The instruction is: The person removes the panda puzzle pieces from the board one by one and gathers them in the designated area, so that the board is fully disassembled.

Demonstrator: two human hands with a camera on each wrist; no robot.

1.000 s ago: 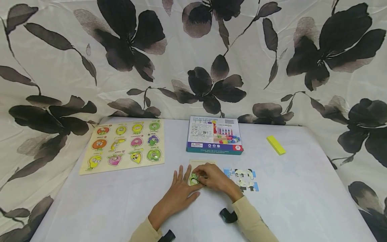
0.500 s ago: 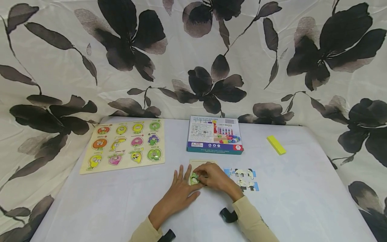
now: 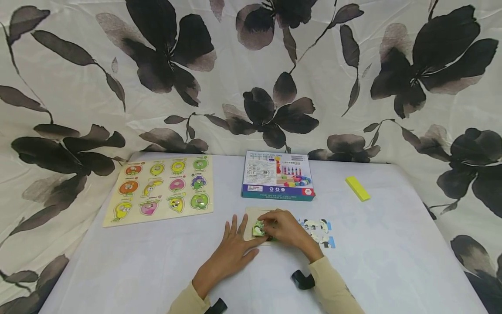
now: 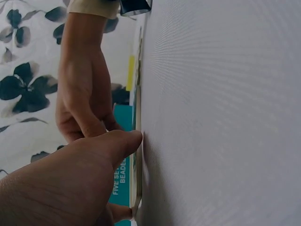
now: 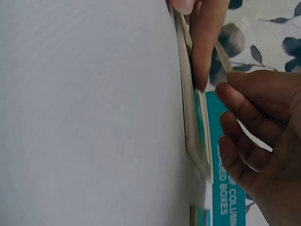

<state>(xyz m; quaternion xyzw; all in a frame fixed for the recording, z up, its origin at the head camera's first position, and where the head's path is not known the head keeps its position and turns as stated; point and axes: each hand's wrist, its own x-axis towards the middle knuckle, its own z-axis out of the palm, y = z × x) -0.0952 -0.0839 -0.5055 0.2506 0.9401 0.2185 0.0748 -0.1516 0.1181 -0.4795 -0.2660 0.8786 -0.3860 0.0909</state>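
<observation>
Over a small wooden puzzle tray (image 3: 251, 213), my right hand (image 3: 285, 227) pinches a green puzzle piece (image 3: 258, 228) between thumb and fingertips. In the right wrist view the piece (image 5: 222, 55) shows as a thin tilted board, raised off the tray (image 5: 193, 132) at the pinched end. My left hand (image 3: 231, 253) lies at the tray's left side with fingers spread and straight. One of its fingers reaches across the tray's near part, touching it. Just right of the right hand lie several panda puzzle pieces (image 3: 317, 226), partly covered by that hand.
A wooden fruit puzzle board (image 3: 164, 187) lies at the back left. Behind the tray lies a teal-edged box (image 3: 278, 176). A yellow block (image 3: 357, 188) sits at the back right on the white cloth (image 3: 392, 244). Floral fabric (image 3: 259, 87) hangs behind the table.
My right hand has shifted slightly right, bringing the green piece with it, and more of the tray's left side shows. The left hand has stayed in place.
</observation>
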